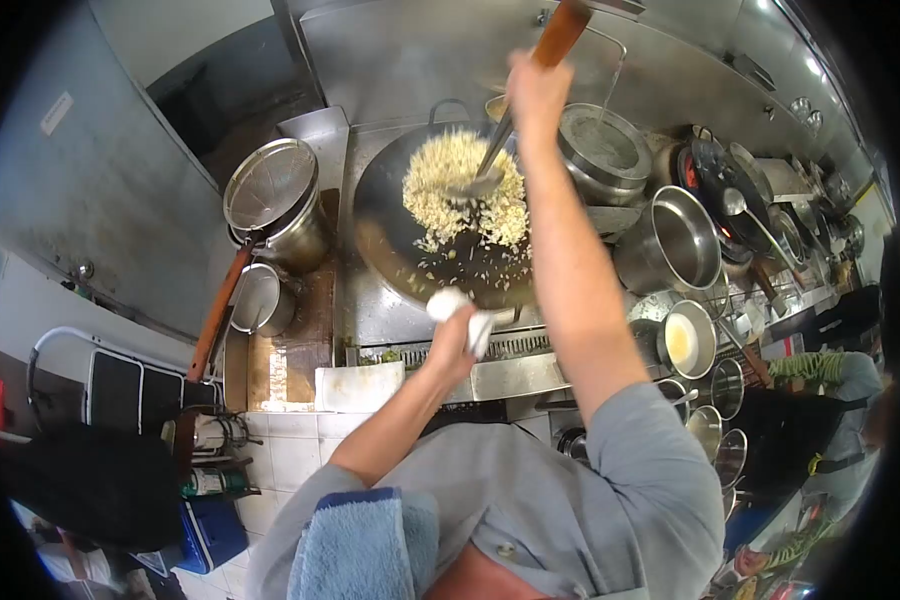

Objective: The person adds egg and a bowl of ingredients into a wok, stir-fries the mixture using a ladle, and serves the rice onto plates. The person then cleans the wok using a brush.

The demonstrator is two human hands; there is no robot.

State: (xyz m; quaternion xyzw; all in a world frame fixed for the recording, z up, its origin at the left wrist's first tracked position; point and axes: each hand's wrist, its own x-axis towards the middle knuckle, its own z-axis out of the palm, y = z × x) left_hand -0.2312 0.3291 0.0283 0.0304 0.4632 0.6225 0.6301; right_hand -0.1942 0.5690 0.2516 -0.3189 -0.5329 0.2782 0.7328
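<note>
Below and left of the right grip (pixel 540 95), closed around the ladle (pixel 562 35), grainy food (pixel 435 205) lay in the wok (pixel 378 190). The ladle's long axis slanted down-left; the right grip was nearer. The left grip (pixel 455 338) was wrapped around a white cloth (pixel 448 303). The food appeared pale, loose.

Here I count one wok (pixel 378 185), and one long tool (pixel 480 184) is in it. Left of the wok are one big pot (pixel 305 245), one strainer (pixel 270 185) over it, and one small pot (pixel 261 303). On the person's side of the wok are three cloths: one held cloth (pixel 450 304), one white folded cloth (pixel 360 386), one blue towel (pixel 358 545).
</note>
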